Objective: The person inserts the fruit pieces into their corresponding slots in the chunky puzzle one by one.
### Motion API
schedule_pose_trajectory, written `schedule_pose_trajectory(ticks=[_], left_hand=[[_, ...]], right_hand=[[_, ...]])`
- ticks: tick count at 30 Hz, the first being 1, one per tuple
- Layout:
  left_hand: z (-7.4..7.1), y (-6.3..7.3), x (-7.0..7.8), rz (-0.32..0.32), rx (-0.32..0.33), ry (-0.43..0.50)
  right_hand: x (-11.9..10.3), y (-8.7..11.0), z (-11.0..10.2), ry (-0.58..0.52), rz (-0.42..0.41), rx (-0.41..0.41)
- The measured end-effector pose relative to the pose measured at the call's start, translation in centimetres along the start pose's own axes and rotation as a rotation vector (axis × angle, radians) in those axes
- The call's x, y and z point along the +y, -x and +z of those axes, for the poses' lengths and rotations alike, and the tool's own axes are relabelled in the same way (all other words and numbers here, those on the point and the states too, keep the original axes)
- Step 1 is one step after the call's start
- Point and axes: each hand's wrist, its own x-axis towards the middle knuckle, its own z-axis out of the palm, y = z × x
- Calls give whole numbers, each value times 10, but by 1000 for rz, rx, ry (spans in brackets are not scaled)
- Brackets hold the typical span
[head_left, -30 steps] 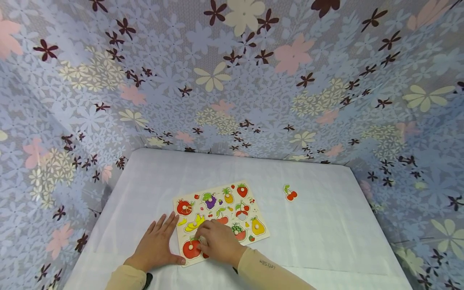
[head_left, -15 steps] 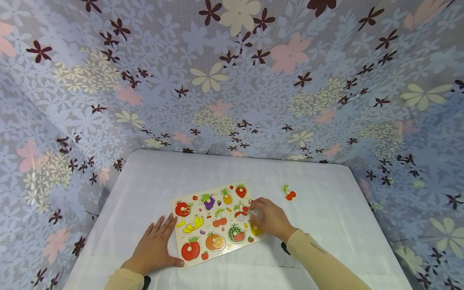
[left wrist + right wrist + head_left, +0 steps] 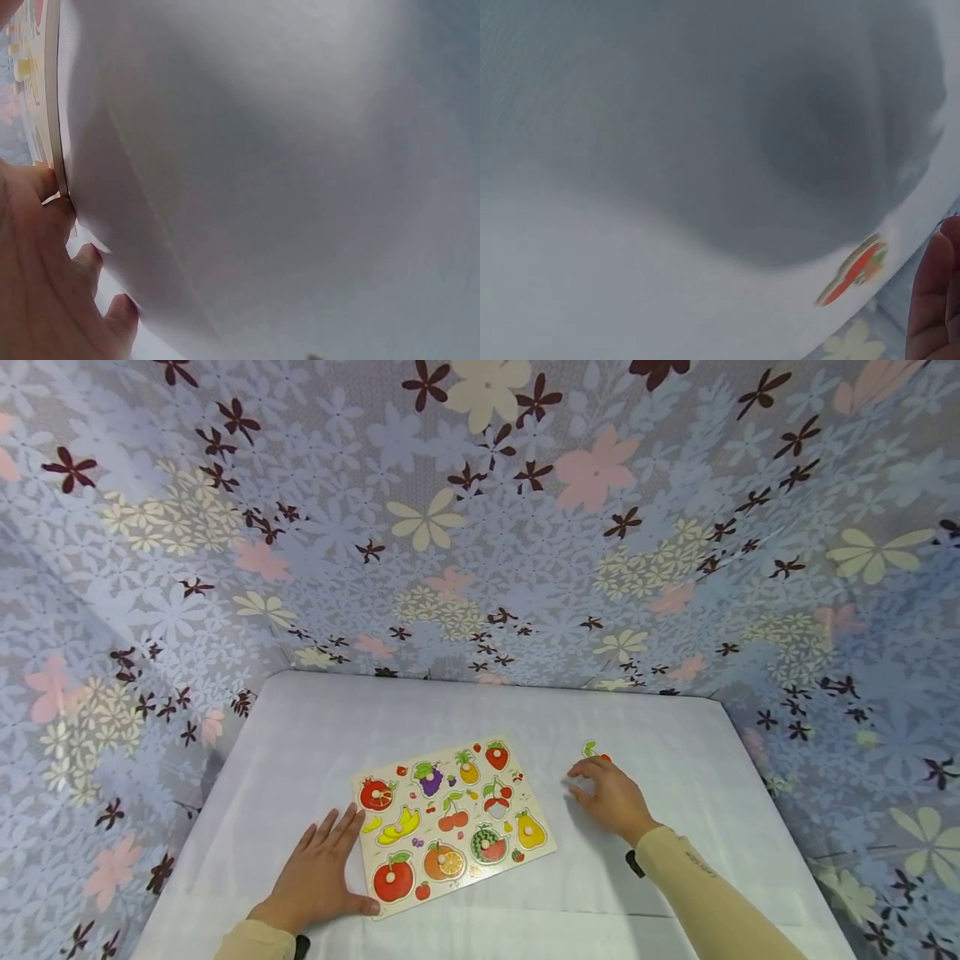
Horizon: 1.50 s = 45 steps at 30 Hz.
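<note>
A wooden fruit puzzle board [image 3: 472, 874] lies at a slant on the white-covered table. My left hand [image 3: 315, 868] rests along its left edge with fingers spread straight and the thumb by the lower left corner. In the left wrist view, fingertips touch the board's side. A loose cherry puzzle piece [image 3: 589, 748] lies right of the board, partly hidden by my right hand [image 3: 613, 800] in the head view. The right wrist view shows the cherry piece [image 3: 853, 271] flat on the table, apart from my bent fingers [image 3: 932, 285]. Nothing shows in that hand.
Knobbed fruit pieces sit in the board, among them an apple [image 3: 393, 881], an orange [image 3: 444, 861] and a pear [image 3: 530, 831]. A cherry-printed spot [image 3: 497, 802] with a greyish patch has no knob. Flowered cloth [image 3: 480, 527] hangs behind and beside the table.
My right hand has left the orange in the board's lower part, crossed over the board to the right and reached the loose cherry piece. My left hand stays at the board's edge.
</note>
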Motion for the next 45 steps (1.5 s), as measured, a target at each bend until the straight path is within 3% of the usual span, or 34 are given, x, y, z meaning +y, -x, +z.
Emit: schedule_pose_trajectory(ticks=[20, 30, 45], left_hand=[[3, -1, -2, 15, 13, 6], [0, 0, -1, 9, 8, 8], [-4, 2, 3, 4, 5, -3]], right_hand=[[43, -11, -4, -20, 222, 20], [42, -17, 1, 79, 279, -43], [48, -21, 7, 98, 282, 24]])
